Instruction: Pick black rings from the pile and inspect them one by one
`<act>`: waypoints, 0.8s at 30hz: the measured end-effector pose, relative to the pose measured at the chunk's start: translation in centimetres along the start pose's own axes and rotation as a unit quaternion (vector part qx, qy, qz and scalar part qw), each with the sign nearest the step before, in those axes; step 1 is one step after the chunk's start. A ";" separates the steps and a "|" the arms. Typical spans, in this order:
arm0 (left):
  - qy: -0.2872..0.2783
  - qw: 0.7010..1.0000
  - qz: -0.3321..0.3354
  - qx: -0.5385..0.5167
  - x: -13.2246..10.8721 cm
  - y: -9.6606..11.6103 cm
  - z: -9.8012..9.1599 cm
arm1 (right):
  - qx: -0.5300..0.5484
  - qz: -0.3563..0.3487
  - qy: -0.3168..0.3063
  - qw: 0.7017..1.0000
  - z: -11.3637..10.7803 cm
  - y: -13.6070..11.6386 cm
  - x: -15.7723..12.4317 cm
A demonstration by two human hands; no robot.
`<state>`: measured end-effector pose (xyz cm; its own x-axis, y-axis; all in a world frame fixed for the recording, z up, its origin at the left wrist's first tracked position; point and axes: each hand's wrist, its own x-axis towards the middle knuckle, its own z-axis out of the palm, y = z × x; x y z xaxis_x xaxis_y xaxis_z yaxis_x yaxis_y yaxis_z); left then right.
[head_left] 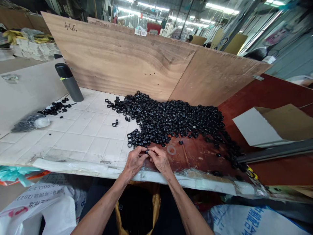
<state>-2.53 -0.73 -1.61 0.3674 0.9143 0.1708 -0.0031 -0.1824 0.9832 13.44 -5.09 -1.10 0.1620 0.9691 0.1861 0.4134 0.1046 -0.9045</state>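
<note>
My left hand (134,160) and my right hand (160,159) meet at the near edge of the workbench, fingertips pinched together on a small black ring part (147,151) between them. Just beyond my fingers lies a big heap of the same small black ring parts (171,120), spread across the bench up to the wooden backboard. A few loose rings (115,123) lie apart on the white tiled sheet to the left of the heap.
A dark grey flask (69,82) stands at the back left by a small cluster of black parts (57,107) and a clear bag of parts (30,121). Plywood boards (137,62) wall the back. An open cardboard box (271,125) sits right. Sacks (36,205) lie below the bench.
</note>
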 end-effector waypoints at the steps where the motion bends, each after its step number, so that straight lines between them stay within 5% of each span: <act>1: -0.001 1.000 -0.014 -0.014 0.0 0.0 0.0 | 0.015 0.004 -0.002 1.000 0.0 0.2 0.1; 9: 0.009 0.994 -0.077 -0.077 0.4 -0.1 -0.2 | 0.044 -0.040 0.018 0.998 -0.1 0.1 0.3; 15: 0.007 0.998 -0.042 -0.049 0.2 0.3 -0.2 | 0.081 0.066 -0.006 0.995 -0.2 0.2 0.1; 24: 0.001 0.985 -0.120 -0.122 0.6 -0.1 -0.2 | 0.043 -0.116 0.015 0.992 -0.3 0.1 0.4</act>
<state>-2.48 -0.13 -1.55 0.3824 0.9215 -0.0682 -0.1409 0.1310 0.9813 13.81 -4.71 -1.04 0.0985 0.9097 0.4034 0.3643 0.3443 -0.8653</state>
